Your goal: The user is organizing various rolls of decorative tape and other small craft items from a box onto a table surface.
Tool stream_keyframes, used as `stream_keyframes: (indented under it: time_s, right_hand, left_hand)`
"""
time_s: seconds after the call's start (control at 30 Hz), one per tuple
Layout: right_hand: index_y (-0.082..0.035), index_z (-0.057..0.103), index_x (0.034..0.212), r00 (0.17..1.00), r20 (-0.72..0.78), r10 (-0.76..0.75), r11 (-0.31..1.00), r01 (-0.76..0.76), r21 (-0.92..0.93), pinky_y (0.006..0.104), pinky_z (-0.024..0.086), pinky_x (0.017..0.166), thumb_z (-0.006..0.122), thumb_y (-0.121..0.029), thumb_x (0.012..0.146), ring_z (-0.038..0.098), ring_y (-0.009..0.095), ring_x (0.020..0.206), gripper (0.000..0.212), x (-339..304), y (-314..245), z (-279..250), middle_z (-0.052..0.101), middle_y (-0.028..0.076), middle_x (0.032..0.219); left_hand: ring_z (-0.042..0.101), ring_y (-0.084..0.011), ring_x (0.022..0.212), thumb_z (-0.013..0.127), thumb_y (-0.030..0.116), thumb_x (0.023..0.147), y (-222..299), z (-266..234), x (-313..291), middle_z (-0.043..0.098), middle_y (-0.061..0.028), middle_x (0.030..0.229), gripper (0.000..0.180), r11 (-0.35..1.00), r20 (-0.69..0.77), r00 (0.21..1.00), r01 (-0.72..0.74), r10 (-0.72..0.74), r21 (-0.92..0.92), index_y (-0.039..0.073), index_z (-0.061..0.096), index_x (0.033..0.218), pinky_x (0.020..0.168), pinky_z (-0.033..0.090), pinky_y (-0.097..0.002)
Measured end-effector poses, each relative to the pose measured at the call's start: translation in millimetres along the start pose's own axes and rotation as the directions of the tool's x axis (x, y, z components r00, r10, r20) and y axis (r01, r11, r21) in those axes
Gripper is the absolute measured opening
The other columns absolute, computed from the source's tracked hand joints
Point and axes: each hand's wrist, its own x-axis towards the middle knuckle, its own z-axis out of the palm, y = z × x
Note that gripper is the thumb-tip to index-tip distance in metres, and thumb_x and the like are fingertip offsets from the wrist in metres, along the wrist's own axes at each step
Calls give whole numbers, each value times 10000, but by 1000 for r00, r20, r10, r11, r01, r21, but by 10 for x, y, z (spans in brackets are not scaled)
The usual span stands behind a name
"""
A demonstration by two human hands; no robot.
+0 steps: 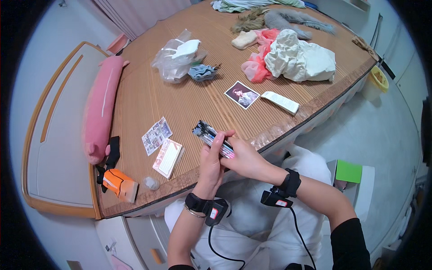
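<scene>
A bundle of pens (208,133) points up and to the left, gripped in both of my hands above the near edge of the mat-covered bed. My left hand (210,159) wraps around its lower part, thumb lying along the pens. From the other side my right hand (243,156) closes on the same bundle, its fingers partly hidden behind it. Dark tips show at the upper end and a pink end shows near my right palm. Left of my hands lie a pad of note paper (168,158) and a sticker sheet (156,136).
Beyond my hands are a photo card (242,95), a long white box (280,102), a clear plastic bag (173,60) and crumpled white cloth (301,56). A long pink plush (104,105) lines the headboard (56,130). An orange pouch (119,184) and small clear jar (151,183) sit near the left corner.
</scene>
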Motion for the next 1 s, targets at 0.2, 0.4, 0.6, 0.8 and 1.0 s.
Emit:
stream_keyframes:
  time_s: [0.2,0.4,0.6,0.8,1.0]
  right_hand:
    - [58,554,1013,997,-79,-4,998,10,69,417,529,677,670,-156,748,667,356,783,359,34,111,82,650,214,879]
    - [13,480,1120,963,231,139,860,-233,454,242,490,536,658,-110,835,600,106,622,358,44,22,48,601,51,816]
    - [10,471,1222,953,263,151,857,-259,446,247,510,534,638,-90,831,614,110,627,436,61,85,75,607,50,805]
    - [20,501,1208,963,246,107,956,-168,240,259,480,474,637,-95,787,583,109,539,457,-25,34,66,620,71,774]
    - [23,566,1153,998,52,36,992,-42,117,279,469,485,660,-140,752,576,127,529,443,-56,126,84,635,87,773]
  left_hand:
    - [605,-144,936,544,348,956,49,44,-8,637,-113,1102,343,965,-86,995,75,-55,250,17,607,1022,859,483,-294]
    - [619,-163,948,532,342,957,108,-128,52,645,-98,1013,358,976,-90,982,178,-168,122,9,597,1073,830,504,-291]
    - [581,-208,1085,582,251,945,193,-235,149,565,-151,1182,492,946,-259,930,-193,261,260,15,387,1329,880,497,-320]
    - [582,-198,1102,467,220,1013,184,-358,234,580,-154,1215,346,884,-282,884,-246,373,397,-32,566,1228,932,471,-307]
    - [617,-214,1032,452,215,1014,129,-336,198,630,-170,1128,362,851,-225,916,-190,334,490,-81,576,1180,947,479,-318]
